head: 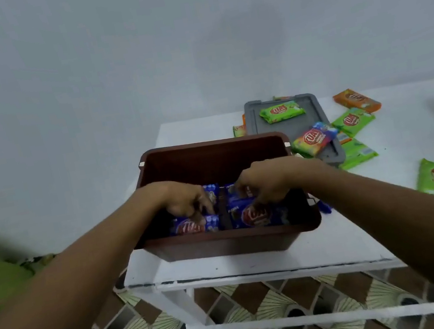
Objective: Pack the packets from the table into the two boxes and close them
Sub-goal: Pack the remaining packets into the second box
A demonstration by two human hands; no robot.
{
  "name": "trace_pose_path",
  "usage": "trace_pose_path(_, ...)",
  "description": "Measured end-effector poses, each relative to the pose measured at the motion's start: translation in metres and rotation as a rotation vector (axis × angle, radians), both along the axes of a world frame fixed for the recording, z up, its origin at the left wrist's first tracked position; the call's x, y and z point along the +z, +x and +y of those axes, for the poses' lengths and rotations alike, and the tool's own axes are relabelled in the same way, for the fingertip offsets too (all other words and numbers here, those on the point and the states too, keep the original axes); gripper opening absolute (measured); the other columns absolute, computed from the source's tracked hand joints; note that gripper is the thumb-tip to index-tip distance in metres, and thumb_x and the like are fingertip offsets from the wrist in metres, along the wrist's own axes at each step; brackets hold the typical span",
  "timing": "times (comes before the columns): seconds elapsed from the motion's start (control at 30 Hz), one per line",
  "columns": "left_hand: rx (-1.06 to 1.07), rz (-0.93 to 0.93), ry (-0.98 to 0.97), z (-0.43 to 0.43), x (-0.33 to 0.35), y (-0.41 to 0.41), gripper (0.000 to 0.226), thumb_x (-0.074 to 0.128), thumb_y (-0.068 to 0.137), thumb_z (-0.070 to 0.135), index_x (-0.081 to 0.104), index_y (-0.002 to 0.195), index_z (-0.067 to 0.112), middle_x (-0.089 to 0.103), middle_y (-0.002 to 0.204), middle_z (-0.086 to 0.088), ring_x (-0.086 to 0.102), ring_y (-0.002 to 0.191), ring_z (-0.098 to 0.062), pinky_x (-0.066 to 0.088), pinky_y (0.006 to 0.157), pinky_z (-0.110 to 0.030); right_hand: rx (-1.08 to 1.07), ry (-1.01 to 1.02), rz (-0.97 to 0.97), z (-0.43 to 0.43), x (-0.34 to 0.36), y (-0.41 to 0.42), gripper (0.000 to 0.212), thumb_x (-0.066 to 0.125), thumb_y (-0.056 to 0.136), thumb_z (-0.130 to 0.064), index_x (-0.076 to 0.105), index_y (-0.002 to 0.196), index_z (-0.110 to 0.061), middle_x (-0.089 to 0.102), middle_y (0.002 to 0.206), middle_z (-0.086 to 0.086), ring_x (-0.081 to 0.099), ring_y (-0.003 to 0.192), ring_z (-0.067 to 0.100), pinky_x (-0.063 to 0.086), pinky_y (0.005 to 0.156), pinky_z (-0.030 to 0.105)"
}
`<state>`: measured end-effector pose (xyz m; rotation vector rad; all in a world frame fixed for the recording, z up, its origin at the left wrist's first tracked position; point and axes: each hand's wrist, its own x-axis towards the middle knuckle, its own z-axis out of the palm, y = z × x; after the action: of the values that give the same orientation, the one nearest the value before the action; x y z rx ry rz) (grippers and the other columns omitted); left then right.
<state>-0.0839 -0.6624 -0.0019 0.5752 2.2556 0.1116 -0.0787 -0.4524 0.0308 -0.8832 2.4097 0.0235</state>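
The fingers point(202, 204) of the left hand point(184, 197) are seen bent downward inside the brown box point(232, 241), their tips laid on the upper edge of a blue packet point(196, 226). The fingers point(266, 194) of the right hand point(268, 181) are curled likewise over a second blue packet point(256, 215). Whether either packet is pinched or only pressed cannot be told. The box walls rise close around both hands, and open room is left only upward. Beyond and to the right of the right fingers, green packets point(353, 121) and an orange packet point(356, 100) are scattered on the white table point(256, 261), some on a grey lid point(277, 136).
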Motion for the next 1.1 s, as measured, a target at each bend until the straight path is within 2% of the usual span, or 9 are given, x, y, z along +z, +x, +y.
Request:
trace_pose_path(0.1,0.006,0.082,-0.015,-0.005,0.000,0.004,0.035,0.069,0.088,0.020,0.067,0.123,0.022,0.065,0.120,0.001,0.058,0.109,-0.018,0.045,0.095,-0.031,0.037,0.067,0.016,-0.002,-0.016,0.005,0.030,0.067,0.088,-0.023,0.061,0.118,-0.024,0.057,0.119,0.004,0.053,0.091,0.021,0.043,0.075,0.032)
trace_pose_path(0.23,-0.019,0.103,-0.041,-0.017,-0.007,-0.001,0.032,0.071,0.086,0.020,0.069,0.118,0.023,0.066,0.113,0.003,0.058,0.103,-0.015,0.047,0.088,-0.029,0.063,0.149,0.002,-0.011,-0.030,0.004,0.035,0.066,0.089,-0.021,0.062,0.123,-0.024,0.055,0.123,0.004,0.056,0.105,0.022,0.049,0.091,0.036)
trace_pose_path(0.3,-0.005,0.091,-0.021,-0.015,-0.008,-0.001,0.026,0.070,0.087,0.022,0.071,0.112,0.024,0.064,0.110,0.006,0.059,0.102,-0.014,0.048,0.087,-0.029,0.065,0.147,0.006,-0.010,-0.031,0.003,0.033,0.066,0.089,-0.022,0.062,0.122,-0.025,0.054,0.124,0.004,0.056,0.107,0.022,0.049,0.093,0.037)
trace_pose_path(0.4,-0.008,0.114,0.013,-0.018,-0.010,-0.004,0.017,0.070,0.087,0.027,0.073,0.104,0.026,0.064,0.105,0.009,0.059,0.097,-0.011,0.051,0.082,-0.028,0.041,0.115,0.047,-0.011,-0.030,0.001,0.028,0.067,0.088,-0.026,0.065,0.117,-0.026,0.054,0.120,0.003,0.056,0.100,0.020,0.052,0.084,0.033)
trace_pose_path(0.53,-0.018,0.224,0.092,-0.021,-0.012,-0.005,0.021,0.068,0.088,0.030,0.070,0.109,0.025,0.067,0.098,0.006,0.063,0.086,-0.011,0.055,0.073,-0.028,0.002,0.022,0.230,-0.010,-0.030,0.000,0.025,0.064,0.090,-0.029,0.064,0.114,-0.027,0.057,0.117,0.004,0.056,0.092,0.021,0.045,0.071,0.033)
trace_pose_path(0.7,-0.048,0.255,0.077,-0.022,-0.012,-0.005,0.026,0.062,0.093,0.031,0.067,0.118,0.028,0.061,0.118,0.004,0.059,0.101,-0.013,0.053,0.084,-0.033,0.012,0.069,0.266,-0.009,-0.033,0.002,0.034,0.061,0.091,-0.033,0.057,0.124,-0.024,0.057,0.121,0.006,0.058,0.101,0.024,0.041,0.071,0.033)
trace_pose_path(0.87,-0.040,0.296,0.090,-0.020,-0.012,-0.005,0.023,0.061,0.092,0.036,0.069,0.112,0.029,0.061,0.115,0.005,0.059,0.099,-0.013,0.054,0.086,-0.038,0.069,0.102,0.342,-0.006,-0.027,0.003,0.033,0.057,0.094,-0.035,0.059,0.122,-0.020,0.060,0.116,0.007,0.058,0.093,0.022,0.042,0.069,0.032)
trace_pose_path(0.97,-0.039,0.349,0.117,-0.015,-0.007,-0.005,0.027,0.060,0.092,0.039,0.066,0.116,0.029,0.057,0.112,0.009,0.053,0.101,-0.009,0.052,0.088,-0.037,0.079,0.015,0.389,0.003,-0.017,0.003,0.027,0.051,0.096,-0.037,0.064,0.114,-0.022,0.063,0.108,0.003,0.059,0.087,0.018,0.050,0.070,0.032)
trace_pose_path(1.1,-0.066,0.452,0.188,0.003,0.009,-0.009,0.031,0.060,0.092,0.039,0.063,0.120,0.028,0.063,0.112,0.008,0.058,0.098,-0.008,0.053,0.085,-0.039,0.062,-0.249,0.477,0.043,-0.005,-0.003,0.023,0.051,0.096,-0.032,0.064,0.112,-0.023,0.061,0.110,-0.006,0.055,0.101,0.011,0.050,0.089,0.034)
